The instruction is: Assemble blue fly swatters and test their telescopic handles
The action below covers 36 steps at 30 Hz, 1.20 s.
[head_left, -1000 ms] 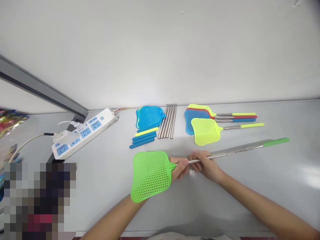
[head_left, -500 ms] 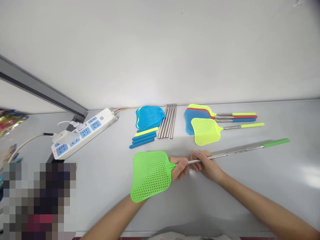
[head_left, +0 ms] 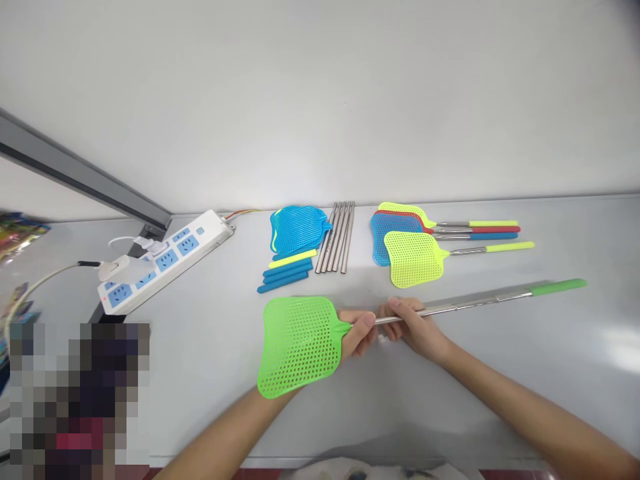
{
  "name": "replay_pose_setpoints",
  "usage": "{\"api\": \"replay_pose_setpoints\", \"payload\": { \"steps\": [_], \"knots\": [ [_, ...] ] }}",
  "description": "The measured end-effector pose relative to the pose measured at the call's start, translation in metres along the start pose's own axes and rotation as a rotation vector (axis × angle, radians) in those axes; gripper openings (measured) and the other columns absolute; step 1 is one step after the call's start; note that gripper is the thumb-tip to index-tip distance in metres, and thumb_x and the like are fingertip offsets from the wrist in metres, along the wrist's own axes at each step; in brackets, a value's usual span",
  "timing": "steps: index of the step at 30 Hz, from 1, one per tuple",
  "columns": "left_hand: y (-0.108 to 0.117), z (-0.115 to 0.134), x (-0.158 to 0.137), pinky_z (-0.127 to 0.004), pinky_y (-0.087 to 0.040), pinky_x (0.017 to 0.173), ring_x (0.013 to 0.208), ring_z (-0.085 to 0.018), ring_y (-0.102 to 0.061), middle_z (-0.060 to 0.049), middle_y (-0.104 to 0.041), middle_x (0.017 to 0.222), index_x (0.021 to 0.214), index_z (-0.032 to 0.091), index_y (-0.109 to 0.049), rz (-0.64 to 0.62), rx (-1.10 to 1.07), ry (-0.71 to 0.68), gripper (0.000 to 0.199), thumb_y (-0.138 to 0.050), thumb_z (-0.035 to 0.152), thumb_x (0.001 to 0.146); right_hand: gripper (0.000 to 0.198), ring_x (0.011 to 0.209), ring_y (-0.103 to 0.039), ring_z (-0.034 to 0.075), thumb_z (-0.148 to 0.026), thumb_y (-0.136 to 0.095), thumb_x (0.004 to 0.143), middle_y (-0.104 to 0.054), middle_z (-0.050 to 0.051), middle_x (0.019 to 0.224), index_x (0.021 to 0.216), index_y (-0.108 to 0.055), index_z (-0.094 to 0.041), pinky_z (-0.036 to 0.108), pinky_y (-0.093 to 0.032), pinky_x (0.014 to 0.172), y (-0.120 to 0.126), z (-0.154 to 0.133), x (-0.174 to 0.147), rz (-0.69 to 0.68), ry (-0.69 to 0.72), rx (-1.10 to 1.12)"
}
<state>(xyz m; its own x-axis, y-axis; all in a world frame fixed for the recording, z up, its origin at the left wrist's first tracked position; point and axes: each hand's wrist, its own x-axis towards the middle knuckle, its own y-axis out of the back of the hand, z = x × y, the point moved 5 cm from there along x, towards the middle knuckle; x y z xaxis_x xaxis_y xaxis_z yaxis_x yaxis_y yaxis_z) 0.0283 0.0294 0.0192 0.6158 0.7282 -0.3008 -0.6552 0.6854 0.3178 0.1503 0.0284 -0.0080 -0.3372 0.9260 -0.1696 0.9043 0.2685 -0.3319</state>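
A green fly swatter point(head_left: 300, 347) is held above the table, its telescopic metal rod drawn out long and its green grip reaching to the right. My left hand point(head_left: 359, 333) is closed round the rod just beside the swatter's head, which covers part of the wrist. Close by on the right, my right hand point(head_left: 413, 327) pinches the same rod. Behind the hands lies a yellow fly swatter point(head_left: 415, 260), overlapping several others in blue, red and yellow.
Blue swatter heads point(head_left: 300, 230) are stacked near the wall, with blue and yellow grips point(head_left: 286, 275) in front. Several metal rods point(head_left: 336, 239) lie beside them. A power strip point(head_left: 167, 261) with plugs and cables sits at left. A pixelated patch point(head_left: 85, 400) hides the lower left.
The view has shifted slightly. Both hands keep their hold on the green fly swatter, and its rod looks equally long in both frames.
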Motion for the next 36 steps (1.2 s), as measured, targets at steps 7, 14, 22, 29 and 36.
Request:
{"api": "replay_pose_setpoints", "payload": {
  "steps": [7,14,22,29,36],
  "knots": [
    [0.006,0.012,-0.004,-0.018,-0.034,0.05,0.047,-0.006,-0.044,0.003,-0.05,0.052,0.061,0.016,-0.052,0.037,0.084,-0.018,0.046,-0.021,0.04,0.087,0.047,0.045,-0.043,0.012,-0.035,-0.037,0.084,-0.045,0.0,0.042,0.041,-0.045,-0.018,0.027,-0.033,0.049,-0.002,-0.001,0.0,-0.017,-0.016,0.001],
    [0.008,0.017,-0.007,-0.02,-0.035,0.053,0.049,-0.007,-0.044,0.003,-0.05,0.054,0.065,0.017,-0.054,0.046,0.103,-0.016,0.046,-0.021,0.039,0.088,0.047,0.045,-0.043,0.012,-0.035,-0.037,0.084,-0.044,0.0,0.042,0.041,-0.044,-0.018,0.027,-0.032,0.048,-0.002,-0.001,-0.001,-0.012,-0.037,-0.007],
    [0.004,0.011,-0.006,-0.02,-0.035,0.054,0.048,-0.007,-0.044,0.003,-0.049,0.053,0.06,0.017,-0.049,0.055,0.088,-0.003,0.044,-0.022,0.039,0.088,0.046,0.045,-0.043,0.012,-0.033,-0.038,0.084,-0.044,-0.001,0.042,0.041,-0.044,-0.017,0.027,-0.032,0.049,-0.003,-0.002,0.0,-0.018,-0.018,0.013],
    [0.007,0.018,-0.007,-0.02,-0.036,0.055,0.048,-0.007,-0.044,0.003,-0.05,0.053,0.062,0.017,-0.052,0.066,0.114,-0.02,0.045,-0.022,0.038,0.088,0.047,0.044,-0.043,0.012,-0.035,-0.037,0.084,-0.043,0.0,0.042,0.041,-0.044,-0.018,0.028,-0.032,0.048,-0.002,-0.002,0.0,-0.012,-0.016,-0.008],
    [0.007,0.018,-0.007,-0.019,-0.035,0.053,0.047,-0.006,-0.044,0.004,-0.051,0.054,0.064,0.018,-0.053,0.076,0.139,-0.024,0.042,-0.024,0.036,0.088,0.047,0.046,-0.043,0.012,-0.034,-0.037,0.085,-0.044,0.0,0.042,0.041,-0.044,-0.018,0.028,-0.032,0.049,-0.002,-0.002,0.001,-0.016,-0.009,-0.005]
  ]
}}
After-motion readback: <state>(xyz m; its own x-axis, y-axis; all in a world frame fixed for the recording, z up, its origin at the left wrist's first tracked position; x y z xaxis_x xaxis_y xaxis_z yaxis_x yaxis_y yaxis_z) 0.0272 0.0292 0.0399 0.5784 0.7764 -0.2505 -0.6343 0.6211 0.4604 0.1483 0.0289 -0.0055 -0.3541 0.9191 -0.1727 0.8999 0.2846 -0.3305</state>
